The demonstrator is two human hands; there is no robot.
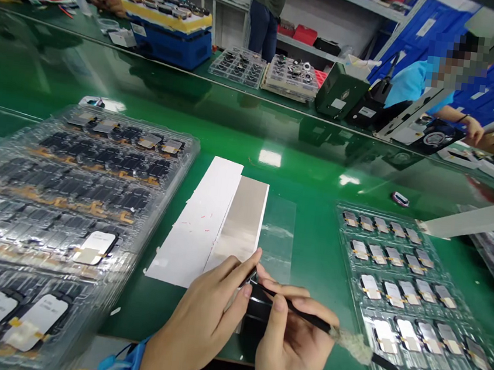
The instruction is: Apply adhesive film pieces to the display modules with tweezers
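Observation:
My left hand (pixel 202 313) pinches a small black flat part (pixel 258 307) between thumb and fingers, near the bench's front edge. My right hand (pixel 292 346) holds a thin black pen-like tool (pixel 300 309), its tip against that part. Grey fluffy fibre (pixel 351 344) is wrapped around the tool's shaft. Just beyond my hands lie a white sheet (pixel 194 226), a matte silver sheet (pixel 240 225) and a clear film (pixel 277 235). Clear plastic trays of black and white display panels stand to the left (pixel 189 143) and right (pixel 358 220) of my hands.
The glossy green bench (pixel 308 274) runs across the view. At the back stand a blue machine (pixel 168 32), trays of small parts (pixel 237 66) and a green box (pixel 338 91). A co-worker's blue sleeve (pixel 409 87) shows at the right, and another person stands behind.

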